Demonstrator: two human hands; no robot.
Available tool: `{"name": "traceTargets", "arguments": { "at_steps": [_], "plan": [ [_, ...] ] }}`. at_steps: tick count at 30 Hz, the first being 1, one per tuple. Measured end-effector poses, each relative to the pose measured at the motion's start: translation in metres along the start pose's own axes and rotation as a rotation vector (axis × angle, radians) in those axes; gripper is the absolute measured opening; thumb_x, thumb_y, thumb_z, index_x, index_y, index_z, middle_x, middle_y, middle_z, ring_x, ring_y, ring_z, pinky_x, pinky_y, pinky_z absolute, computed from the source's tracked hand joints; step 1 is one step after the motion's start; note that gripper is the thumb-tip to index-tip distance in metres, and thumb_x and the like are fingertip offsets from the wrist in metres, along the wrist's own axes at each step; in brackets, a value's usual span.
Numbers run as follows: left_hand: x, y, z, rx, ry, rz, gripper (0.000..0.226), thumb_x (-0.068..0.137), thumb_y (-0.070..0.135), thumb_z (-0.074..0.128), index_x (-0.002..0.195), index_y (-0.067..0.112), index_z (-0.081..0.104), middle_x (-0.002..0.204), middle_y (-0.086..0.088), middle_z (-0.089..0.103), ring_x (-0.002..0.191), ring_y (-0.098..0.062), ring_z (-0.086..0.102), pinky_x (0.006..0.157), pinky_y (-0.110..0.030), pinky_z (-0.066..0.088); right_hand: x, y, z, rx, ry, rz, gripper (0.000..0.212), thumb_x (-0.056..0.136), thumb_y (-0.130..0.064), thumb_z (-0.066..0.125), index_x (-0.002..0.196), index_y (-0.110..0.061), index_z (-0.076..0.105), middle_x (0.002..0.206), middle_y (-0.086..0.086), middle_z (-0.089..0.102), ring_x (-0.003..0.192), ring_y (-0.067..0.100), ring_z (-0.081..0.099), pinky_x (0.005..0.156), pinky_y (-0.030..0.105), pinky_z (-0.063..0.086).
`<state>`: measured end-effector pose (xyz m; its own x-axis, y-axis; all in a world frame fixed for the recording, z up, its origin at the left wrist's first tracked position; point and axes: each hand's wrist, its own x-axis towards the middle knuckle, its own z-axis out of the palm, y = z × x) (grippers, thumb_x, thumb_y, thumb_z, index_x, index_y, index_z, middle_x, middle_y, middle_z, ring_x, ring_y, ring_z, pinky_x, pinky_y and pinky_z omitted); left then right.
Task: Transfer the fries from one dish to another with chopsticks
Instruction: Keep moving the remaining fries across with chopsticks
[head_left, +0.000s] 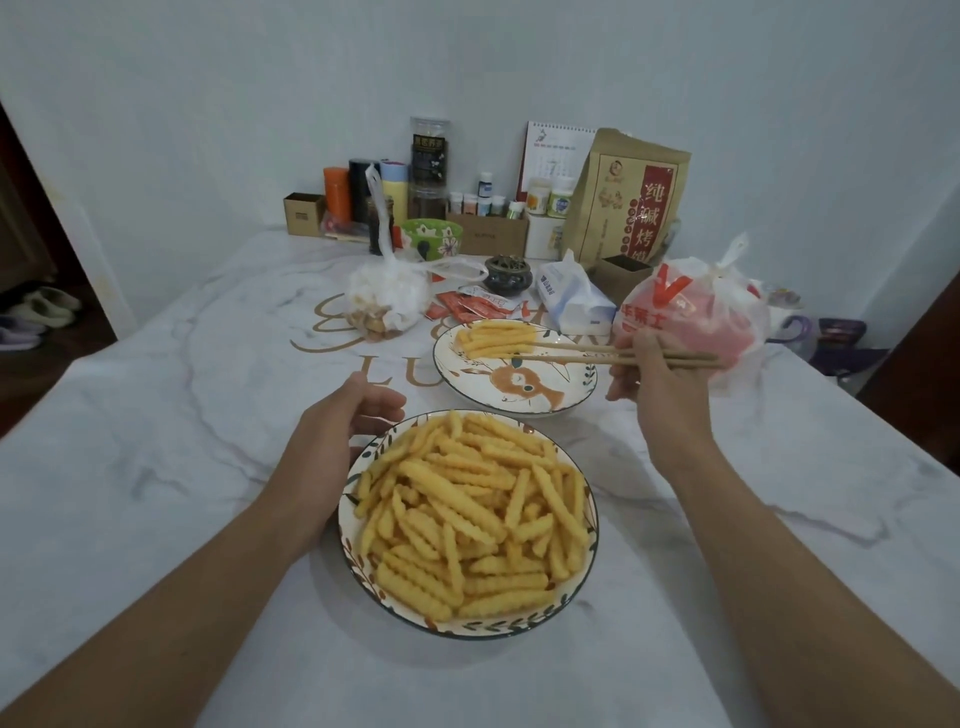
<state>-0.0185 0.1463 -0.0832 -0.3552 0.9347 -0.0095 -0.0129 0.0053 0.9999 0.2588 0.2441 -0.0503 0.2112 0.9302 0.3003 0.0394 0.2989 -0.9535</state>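
Observation:
A near dish (589, 499) with a leaf-pattern rim is heaped with crinkle-cut fries (467, 519). My left hand (343, 421) rests against its far-left rim, fingers loosely curled. Beyond it stands a second dish (571, 395) with an orange animal drawing and a small pile of fries (493, 340) at its far-left side. My right hand (649, 374) grips a pair of wooden chopsticks (582, 353), held level over that far dish. Their tips reach the small pile and touch the fries there.
The marble-patterned table (156, 467) carries plastic bags (384, 296), ketchup sachets (467, 309), a tissue pack (571, 301) and a red-and-white bag (691, 312) just behind the far dish. Bottles, boxes, a green bowl (431, 236) and a paper sack (628, 197) line the wall.

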Motion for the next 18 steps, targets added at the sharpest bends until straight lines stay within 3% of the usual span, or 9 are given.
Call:
{"name": "traceTargets", "arguments": {
  "at_steps": [4,7,11,18],
  "plan": [
    [0.0,0.001,0.001,-0.003,0.008,-0.012,0.053,0.11,0.045,0.037,0.092,0.018,0.08,0.1,-0.001,0.078,0.09,-0.015,0.071,0.08,-0.034,0.051,0.016,0.002,0.01,-0.081,0.011,0.029,0.029,0.103,-0.022,0.053,0.082,-0.011,0.069,0.066,0.008,0.059,0.052,0.016,0.052,0.058,0.038,0.048],
    [-0.001,0.002,0.0,-0.027,-0.004,-0.021,0.053,0.11,0.045,0.037,0.093,0.017,0.079,0.099,-0.001,0.078,0.084,-0.01,0.072,0.08,-0.034,0.053,0.021,0.005,0.017,-0.042,0.013,0.074,0.031,0.103,-0.02,0.053,0.078,-0.008,0.068,0.059,0.005,0.057,0.048,0.016,0.05,0.05,0.03,0.045],
    [-0.001,0.002,0.0,-0.029,-0.007,-0.033,0.053,0.11,0.045,0.037,0.095,0.015,0.079,0.098,0.0,0.078,0.078,-0.007,0.072,0.079,-0.034,0.053,0.023,0.006,0.021,-0.002,0.039,0.11,0.034,0.103,-0.02,0.05,0.074,-0.009,0.066,0.054,0.001,0.055,0.044,0.016,0.047,0.048,0.03,0.041],
    [-0.003,0.004,0.001,-0.031,0.002,-0.049,0.053,0.11,0.046,0.037,0.097,0.014,0.078,0.1,-0.002,0.078,0.08,-0.008,0.073,0.078,-0.034,0.053,0.016,-0.011,0.011,-0.001,0.109,0.079,0.051,0.108,-0.038,0.042,0.08,-0.002,0.065,0.059,0.007,0.054,0.042,0.012,0.046,0.041,0.027,0.04]
  ]
}}
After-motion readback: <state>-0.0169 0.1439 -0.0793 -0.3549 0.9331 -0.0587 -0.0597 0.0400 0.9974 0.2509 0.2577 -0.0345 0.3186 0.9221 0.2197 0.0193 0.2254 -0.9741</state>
